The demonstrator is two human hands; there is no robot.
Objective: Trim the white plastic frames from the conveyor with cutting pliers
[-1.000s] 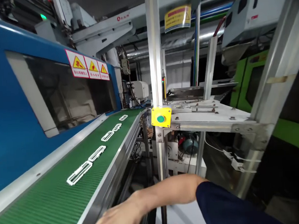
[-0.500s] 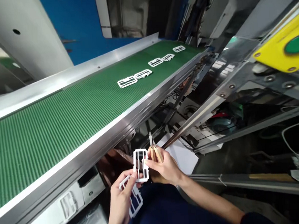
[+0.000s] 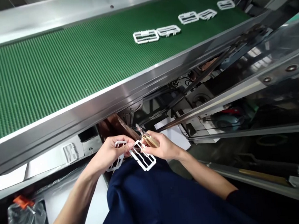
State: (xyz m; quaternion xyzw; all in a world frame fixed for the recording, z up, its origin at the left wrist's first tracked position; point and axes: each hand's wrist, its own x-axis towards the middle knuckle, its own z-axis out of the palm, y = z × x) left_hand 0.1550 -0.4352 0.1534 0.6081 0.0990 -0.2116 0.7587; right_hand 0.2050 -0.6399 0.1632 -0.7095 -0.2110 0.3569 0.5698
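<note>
My left hand point(image 3: 113, 151) is closed on a white plastic frame point(image 3: 115, 165), which hangs below its fingers. A second white frame point(image 3: 144, 157) slants down to the right between my hands, its upper end at my left fingertips. My right hand point(image 3: 160, 145) is wrapped round nippers point(image 3: 150, 141) with tan handles, their metal tip pointing up and left. The thumb and fingers of that hand also touch the second frame's upper right side.
A green ribbed conveyor belt point(image 3: 85, 58) with a metal edge runs across above my hands, carrying several white frames point(image 3: 146, 36). Another frame point(image 3: 70, 153) rests on a white surface at left. A plastic bag point(image 3: 28, 217) with an orange piece sits lower left.
The view has tilted down and turned. The second frame was upright and now slants down to the right. The nippers now tilt further left, and my hands are closer together.
</note>
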